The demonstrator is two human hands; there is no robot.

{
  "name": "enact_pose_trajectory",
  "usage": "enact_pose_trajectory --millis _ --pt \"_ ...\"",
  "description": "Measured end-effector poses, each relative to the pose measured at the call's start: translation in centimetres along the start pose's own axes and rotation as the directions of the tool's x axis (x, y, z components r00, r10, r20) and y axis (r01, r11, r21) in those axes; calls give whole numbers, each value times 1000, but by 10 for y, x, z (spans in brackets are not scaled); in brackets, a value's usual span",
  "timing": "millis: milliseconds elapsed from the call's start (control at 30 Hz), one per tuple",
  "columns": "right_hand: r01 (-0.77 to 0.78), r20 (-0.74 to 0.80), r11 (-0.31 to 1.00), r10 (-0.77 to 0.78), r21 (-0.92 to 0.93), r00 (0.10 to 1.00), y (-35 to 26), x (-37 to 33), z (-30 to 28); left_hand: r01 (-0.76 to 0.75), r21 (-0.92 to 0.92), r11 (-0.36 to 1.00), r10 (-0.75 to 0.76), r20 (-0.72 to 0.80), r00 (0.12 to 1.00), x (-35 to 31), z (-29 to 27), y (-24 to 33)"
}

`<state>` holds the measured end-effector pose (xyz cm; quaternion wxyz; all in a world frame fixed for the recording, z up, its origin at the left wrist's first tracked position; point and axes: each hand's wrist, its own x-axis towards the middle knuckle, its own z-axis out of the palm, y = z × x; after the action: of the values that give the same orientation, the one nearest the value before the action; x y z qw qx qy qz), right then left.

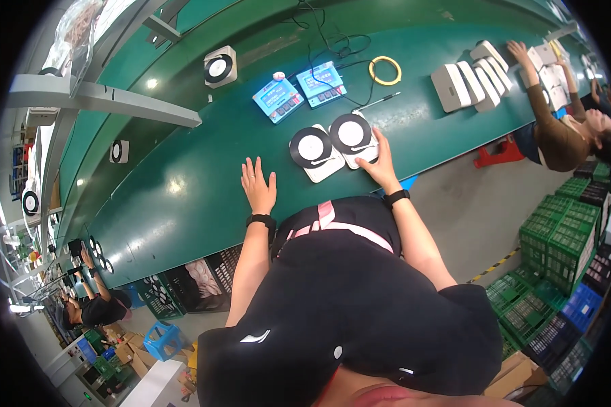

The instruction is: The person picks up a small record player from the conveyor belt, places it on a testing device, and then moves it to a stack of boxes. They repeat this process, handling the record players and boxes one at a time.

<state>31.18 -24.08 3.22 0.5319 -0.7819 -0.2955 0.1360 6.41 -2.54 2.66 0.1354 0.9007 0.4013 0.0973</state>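
Note:
Two small white turntable-shaped devices, each with a black disc and a white tonearm, lie side by side on the green workbench [217, 152]. My right hand [382, 165] grips the near right edge of the right turntable-shaped device [352, 133], thumb on its front corner and fingers along its side. Just left of it, touching or nearly so, is the left turntable-shaped device [311, 149]. My left hand [257, 186] rests flat on the bench with fingers spread, apart from both devices and holding nothing.
Behind the devices stand two blue-screened testers [278, 100] with black cables [343, 51]. A yellow cable coil [385, 70] and a pen-like tool [377, 102] lie nearby. White units [455, 88] stand in a row at right, near a co-worker [557, 136]. A grey metal beam [136, 105] crosses at left.

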Motion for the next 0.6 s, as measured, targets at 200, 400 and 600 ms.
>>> enact_pose_trajectory --millis 200,400,600 --pt "-23 24 999 23 -37 999 -2 0 -4 -77 -95 992 74 -39 996 26 -10 -5" --pt "-86 57 994 89 -61 994 -11 5 -7 -135 -159 978 110 -157 981 142 -32 -13" --pt "-94 93 994 98 -47 991 -11 8 -8 102 -113 988 -113 -90 990 286 -27 -5"
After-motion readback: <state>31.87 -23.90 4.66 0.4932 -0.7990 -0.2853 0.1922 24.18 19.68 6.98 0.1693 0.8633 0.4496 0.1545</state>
